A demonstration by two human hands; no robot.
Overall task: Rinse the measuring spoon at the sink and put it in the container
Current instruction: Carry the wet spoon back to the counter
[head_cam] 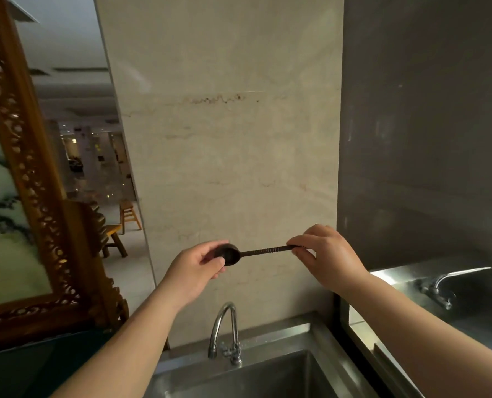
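A dark measuring spoon (263, 251) with a ribbed handle is held level in the air, well above the sink. My left hand (194, 270) cups its round bowl at the left end, with the thumb over the bowl's rim. My right hand (326, 255) pinches the tip of the handle at the right end. Below them a curved chrome tap (224, 326) stands at the back of a steel sink (285, 334); no water is visibly running. I see no container.
A beige marble wall (224, 139) rises right behind the sink. A carved wooden frame (37, 196) stands at the left. A second steel sink with its own tap (466, 278) lies at the right, behind a dark wall corner.
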